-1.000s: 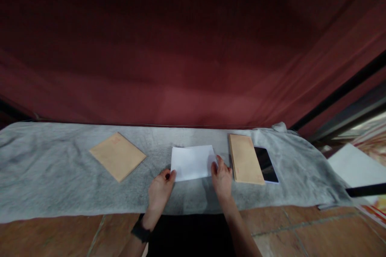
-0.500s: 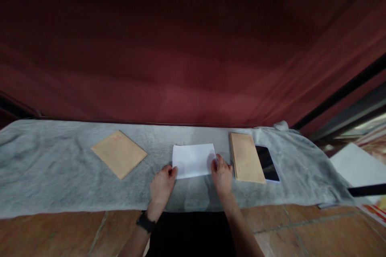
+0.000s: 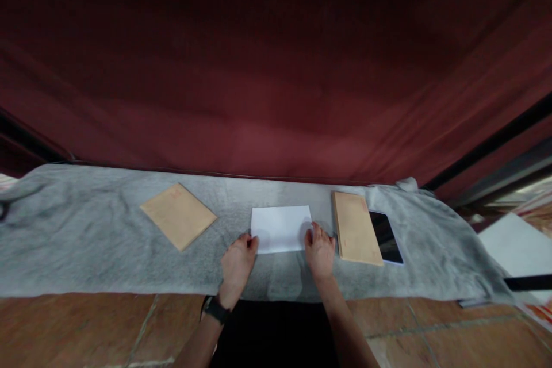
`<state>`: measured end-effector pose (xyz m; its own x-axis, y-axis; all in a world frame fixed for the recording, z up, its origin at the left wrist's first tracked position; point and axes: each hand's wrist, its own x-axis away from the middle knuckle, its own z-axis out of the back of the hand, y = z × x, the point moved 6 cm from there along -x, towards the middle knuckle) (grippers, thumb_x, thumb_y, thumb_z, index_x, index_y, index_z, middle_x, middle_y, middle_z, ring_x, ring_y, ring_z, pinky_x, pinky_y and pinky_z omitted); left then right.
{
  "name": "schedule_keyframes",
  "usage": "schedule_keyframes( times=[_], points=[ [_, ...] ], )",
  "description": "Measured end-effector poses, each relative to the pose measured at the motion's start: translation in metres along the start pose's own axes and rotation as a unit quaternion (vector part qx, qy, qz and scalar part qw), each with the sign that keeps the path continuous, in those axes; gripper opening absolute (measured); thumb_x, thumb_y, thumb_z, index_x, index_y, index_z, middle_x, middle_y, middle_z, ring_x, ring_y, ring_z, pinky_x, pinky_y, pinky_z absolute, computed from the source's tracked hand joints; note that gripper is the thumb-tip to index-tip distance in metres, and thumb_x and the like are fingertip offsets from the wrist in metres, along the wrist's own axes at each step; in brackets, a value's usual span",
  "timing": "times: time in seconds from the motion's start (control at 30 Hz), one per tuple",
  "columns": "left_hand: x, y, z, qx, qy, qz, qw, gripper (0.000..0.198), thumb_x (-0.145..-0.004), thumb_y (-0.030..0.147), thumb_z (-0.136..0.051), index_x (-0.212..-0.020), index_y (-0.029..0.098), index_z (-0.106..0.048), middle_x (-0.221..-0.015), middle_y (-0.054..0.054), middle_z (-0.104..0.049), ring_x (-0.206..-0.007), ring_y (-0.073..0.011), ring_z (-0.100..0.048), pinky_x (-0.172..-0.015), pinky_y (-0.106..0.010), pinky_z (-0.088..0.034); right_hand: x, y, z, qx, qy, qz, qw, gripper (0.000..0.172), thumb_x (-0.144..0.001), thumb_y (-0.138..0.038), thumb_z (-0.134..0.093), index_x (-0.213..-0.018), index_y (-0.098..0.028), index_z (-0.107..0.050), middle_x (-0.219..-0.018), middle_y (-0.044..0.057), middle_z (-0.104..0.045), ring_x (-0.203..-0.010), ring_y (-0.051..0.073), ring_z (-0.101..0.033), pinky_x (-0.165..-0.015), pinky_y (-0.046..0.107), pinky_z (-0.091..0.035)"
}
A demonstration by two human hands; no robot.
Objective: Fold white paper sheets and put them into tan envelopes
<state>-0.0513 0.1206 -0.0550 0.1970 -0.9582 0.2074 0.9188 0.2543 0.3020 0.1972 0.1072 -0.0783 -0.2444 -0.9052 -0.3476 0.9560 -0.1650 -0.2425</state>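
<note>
A white sheet of paper (image 3: 281, 227), which looks folded, lies in front of me on a grey cloth (image 3: 241, 195). My left hand (image 3: 238, 259) pinches its lower left edge between thumb and fingers. At the right edge, my right hand (image 3: 319, 250) has the paper between thumb and fingertips as well. Just right of that hand lies a stack of brown envelopes (image 3: 357, 230), partly over a dark-screened tablet or phone (image 3: 387, 238). Another brown envelope (image 3: 179, 215), turned diagonally, rests to the left of my left hand.
A dark red fabric panel (image 3: 276, 98) rises along the cloth's far edge. Brown floor tiles (image 3: 107, 328) show below the near edge. At the far right are a white panel (image 3: 517, 244) and a black bar (image 3: 528, 283).
The view has turned slightly, so everything sits a little to the right. The paper's edges look straighter and its top left corner neater; both hands keep their hold on its sides.
</note>
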Motion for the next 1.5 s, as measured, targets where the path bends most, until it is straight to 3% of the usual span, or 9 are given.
schedule_keyframes(
  times=[0.4,0.77,0.93,1.07,1.13,1.23,1.37,1.5],
  points=[
    [0.001,0.002,0.0,-0.011,-0.007,0.008,1.0,0.035,-0.098,0.043,-0.042,-0.105,0.022,-0.068,-0.094,-0.008,-0.075,-0.086,-0.0228,-0.07,-0.07,-0.029,-0.045,0.0,-0.001,0.001,0.021,-0.018,-0.012,1.0,0.029,-0.099,-0.023,-0.043,-0.12,-0.015,-0.061,-0.099,0.012,-0.073,-0.093,0.023,-0.066,-0.086,0.036,-0.036],
    [0.008,0.007,-0.002,-0.057,0.07,-0.025,0.996,0.034,-0.099,0.036,-0.039,-0.111,0.016,-0.064,-0.087,-0.01,-0.073,-0.08,-0.0247,-0.069,-0.069,-0.033,-0.047,0.0,-0.001,-0.003,0.033,-0.02,-0.012,0.999,0.026,-0.098,-0.022,-0.045,-0.119,-0.017,-0.06,-0.1,0.011,-0.073,-0.09,0.024,-0.066,-0.084,0.036,-0.034],
    [0.01,0.024,0.006,-0.117,0.173,-0.12,0.97,0.032,-0.095,0.018,-0.042,-0.12,0.012,-0.062,-0.112,-0.015,-0.068,-0.103,-0.0278,-0.064,-0.091,-0.041,-0.047,0.0,-0.002,-0.002,0.036,-0.013,-0.012,0.999,0.026,-0.099,-0.023,-0.045,-0.119,-0.017,-0.059,-0.1,0.011,-0.072,-0.088,0.024,-0.066,-0.083,0.037,-0.035],
    [0.006,0.04,-0.011,-0.099,0.157,-0.224,0.957,0.054,-0.086,-0.002,-0.038,-0.133,0.018,-0.058,-0.139,-0.012,-0.057,-0.121,-0.0228,-0.057,-0.1,-0.036,-0.045,0.0,-0.003,0.001,0.034,-0.012,-0.016,0.999,0.026,-0.099,-0.023,-0.045,-0.12,-0.017,-0.059,-0.098,0.011,-0.073,-0.088,0.024,-0.066,-0.083,0.037,-0.035],
    [0.003,0.045,-0.019,-0.083,0.145,-0.212,0.963,0.048,-0.089,0.002,-0.039,-0.129,0.017,-0.061,-0.138,-0.013,-0.059,-0.12,-0.0232,-0.058,-0.098,-0.036,-0.047,0.0,-0.003,0.001,0.03,-0.012,-0.015,0.999,0.026,-0.099,-0.023,-0.044,-0.119,-0.017,-0.059,-0.099,0.011,-0.072,-0.088,0.024,-0.066,-0.083,0.037,-0.035],
    [0.004,0.055,-0.023,-0.075,0.168,-0.173,0.968,0.038,-0.097,0.025,-0.043,-0.127,0.01,-0.062,-0.131,-0.018,-0.062,-0.119,-0.0298,-0.058,-0.1,-0.045,-0.045,0.0,-0.003,0.001,0.027,-0.013,-0.015,0.999,0.025,-0.099,-0.022,-0.044,-0.117,-0.017,-0.06,-0.1,0.012,-0.072,-0.088,0.024,-0.066,-0.084,0.038,-0.035],
    [0.011,0.07,-0.03,-0.085,0.205,-0.163,0.961,0.058,-0.095,0.047,-0.048,-0.131,0.004,-0.058,-0.132,-0.025,-0.059,-0.127,-0.0392,-0.05,-0.112,-0.06,-0.028,-0.001,-0.002,-0.002,0.025,-0.016,-0.019,0.999,0.025,-0.098,-0.023,-0.044,-0.116,-0.018,-0.06,-0.1,0.011,-0.072,-0.087,0.025,-0.066,-0.084,0.038,-0.035],
    [0.013,0.069,-0.042,-0.073,0.224,-0.158,0.959,0.065,-0.093,0.047,-0.049,-0.138,0.001,-0.051,-0.142,-0.028,-0.05,-0.136,-0.0408,-0.042,-0.115,-0.059,-0.024,-0.001,-0.002,-0.003,0.022,-0.014,-0.016,1.0,0.024,-0.098,-0.023,-0.045,-0.116,-0.018,-0.06,-0.1,0.011,-0.072,-0.088,0.024,-0.066,-0.085,0.038,-0.035]
  ],
)
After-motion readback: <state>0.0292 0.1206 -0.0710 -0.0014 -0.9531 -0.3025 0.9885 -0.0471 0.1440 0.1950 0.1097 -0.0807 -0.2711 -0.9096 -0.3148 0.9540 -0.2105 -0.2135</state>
